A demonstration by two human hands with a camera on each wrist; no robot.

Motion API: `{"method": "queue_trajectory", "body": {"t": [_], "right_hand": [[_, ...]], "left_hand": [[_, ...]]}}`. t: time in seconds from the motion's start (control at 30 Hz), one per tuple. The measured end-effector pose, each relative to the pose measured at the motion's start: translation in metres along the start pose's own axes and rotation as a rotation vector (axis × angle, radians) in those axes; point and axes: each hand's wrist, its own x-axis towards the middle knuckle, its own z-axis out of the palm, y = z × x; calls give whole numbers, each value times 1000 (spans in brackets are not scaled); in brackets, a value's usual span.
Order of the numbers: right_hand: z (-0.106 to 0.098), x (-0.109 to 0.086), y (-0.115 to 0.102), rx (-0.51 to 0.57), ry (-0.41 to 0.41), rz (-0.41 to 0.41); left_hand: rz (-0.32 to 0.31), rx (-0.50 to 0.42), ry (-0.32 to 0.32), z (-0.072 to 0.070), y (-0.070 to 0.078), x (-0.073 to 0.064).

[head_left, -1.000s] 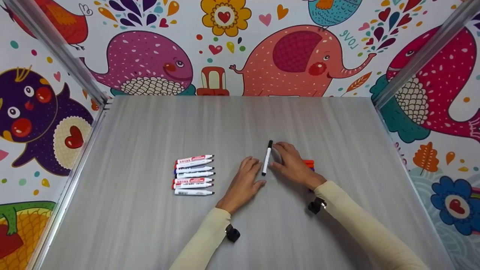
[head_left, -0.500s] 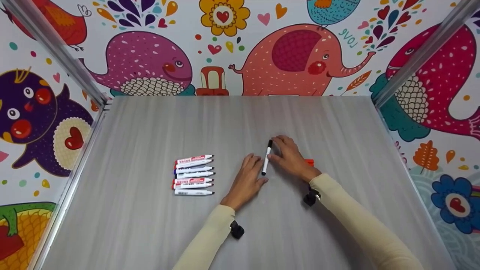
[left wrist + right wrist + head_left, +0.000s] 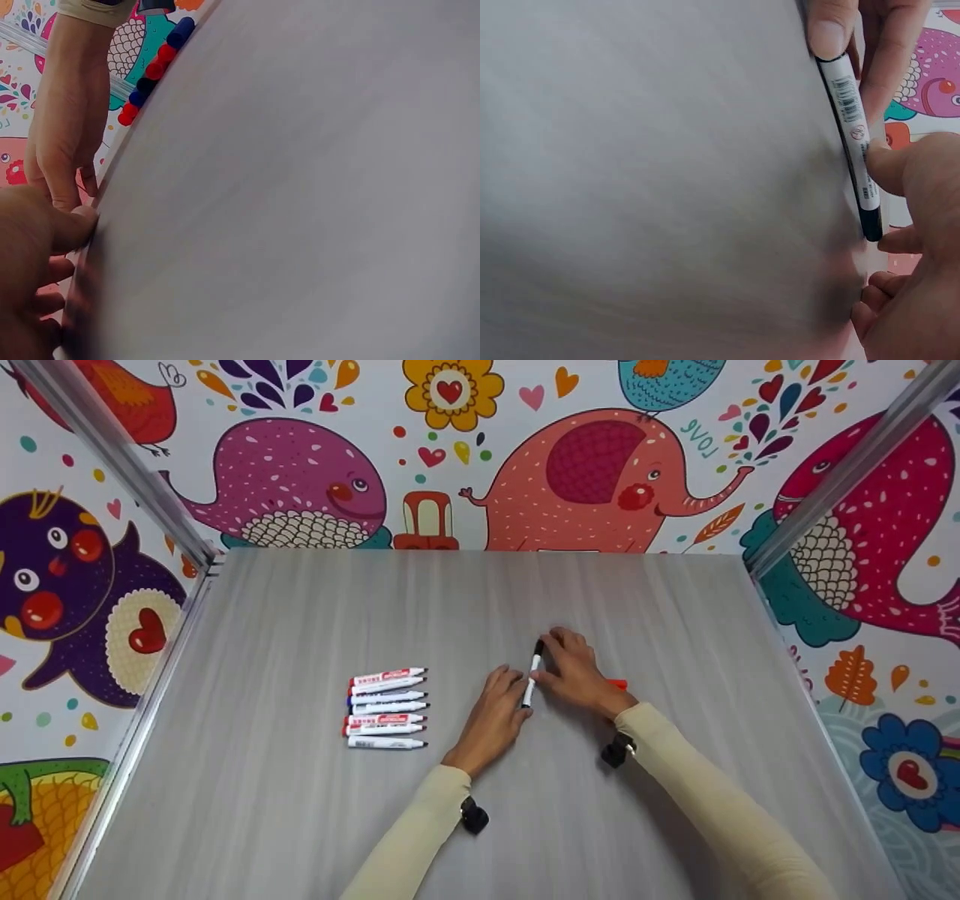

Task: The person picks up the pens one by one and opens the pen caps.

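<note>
A white marker (image 3: 534, 667) with black ends lies slanted between the two hands on the grey table. My left hand (image 3: 491, 716) holds its near end, with the thumb pressed on it in the right wrist view. My right hand (image 3: 577, 671) holds it from the other side, thumb (image 3: 889, 169) against the barrel and a fingertip at the black far end. The left wrist view shows both hands, the right hand (image 3: 67, 127) above and the left hand (image 3: 30, 262) below; the marker is hidden there.
Several white markers (image 3: 386, 709) lie in a row on the left of the table (image 3: 300, 615). Behind my right wrist more markers (image 3: 618, 684) show partly, their red, blue and black ends (image 3: 154, 71) lined up in the left wrist view. Printed walls (image 3: 465, 457) and metal posts stand around.
My right hand has shifted slightly left and away from me along the marker. My left hand has closed in on the marker's near end, and the marker has shifted slightly.
</note>
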Motion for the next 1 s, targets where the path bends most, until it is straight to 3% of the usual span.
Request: {"method": "queue_trajectory", "body": {"t": [0.33, 0.57, 0.8, 1.0], "right_hand": [[-16, -3, -17, 114, -38, 120], [-27, -10, -30, 183, -30, 97], [-40, -14, -42, 273, -53, 86], [-46, -18, -51, 295, -47, 55]], "left_hand": [[-16, -64, -43, -8, 7, -3], [-30, -160, -104, -22, 19, -5], [-154, -346, -206, -34, 24, -12], [-166, -402, -235, -38, 21, -20]]}}
